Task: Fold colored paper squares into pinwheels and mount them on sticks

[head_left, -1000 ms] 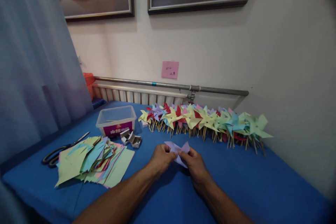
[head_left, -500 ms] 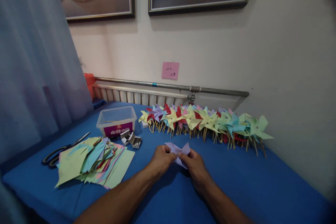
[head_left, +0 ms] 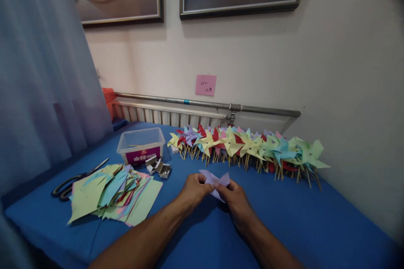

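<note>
A purple paper pinwheel (head_left: 223, 180), its corners partly folded in, is held just above the blue-covered table. My left hand (head_left: 196, 190) pinches its left side between thumb and fingers. On the other side my right hand (head_left: 232, 195) grips it, thumb pressed near the middle. Both thumbs nearly meet at the folded centre, and the fingertips behind the paper are hidden. Beyond my hands lies a long row of finished pinwheels (head_left: 232, 145) in several colours on thin sticks. Left of my hands are two small open boxes of pins (head_left: 164, 170).
A pile of coloured paper sheets (head_left: 91, 195) lies on the left, beside scissors (head_left: 80, 178). Behind it stands a clear plastic tub (head_left: 142, 139) with a thin stick inside. A metal pipe (head_left: 205, 104) runs along the wall above a radiator. A curtain (head_left: 47, 71) hangs at left.
Almost nothing differs. Both hands keep the same grip on the purple paper; the whole view has shifted very slightly.
</note>
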Tool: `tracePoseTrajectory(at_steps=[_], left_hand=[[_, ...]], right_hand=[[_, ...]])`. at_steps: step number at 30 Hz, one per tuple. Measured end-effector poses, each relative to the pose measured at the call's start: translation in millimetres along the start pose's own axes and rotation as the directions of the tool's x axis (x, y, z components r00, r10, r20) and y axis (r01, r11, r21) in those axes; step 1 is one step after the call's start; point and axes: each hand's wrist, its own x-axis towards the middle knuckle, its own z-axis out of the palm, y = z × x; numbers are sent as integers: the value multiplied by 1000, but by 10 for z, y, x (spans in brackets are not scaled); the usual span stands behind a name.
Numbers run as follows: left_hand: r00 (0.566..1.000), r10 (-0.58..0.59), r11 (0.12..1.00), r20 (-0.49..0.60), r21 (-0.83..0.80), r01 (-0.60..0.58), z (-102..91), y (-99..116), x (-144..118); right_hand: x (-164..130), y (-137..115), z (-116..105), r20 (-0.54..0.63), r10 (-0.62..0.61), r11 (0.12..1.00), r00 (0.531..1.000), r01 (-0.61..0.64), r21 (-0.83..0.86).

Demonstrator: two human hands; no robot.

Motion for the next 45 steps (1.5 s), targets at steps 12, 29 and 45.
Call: tracePoseTrajectory(at_steps=[12,29,45], left_hand=[[995,89,993,43,70,-92,-30,-139,78],[998,57,996,33,61,-59,-26,-115,73],[926,374,518,-60,841,-154,-595,363,72]], right_hand=[[24,31,-8,2,15,1000,1000,-15,-6],[-7,28,0,11,-11,998,1000,12,-54],[30,49,-56,-62,-46,996,997,41,-74]])
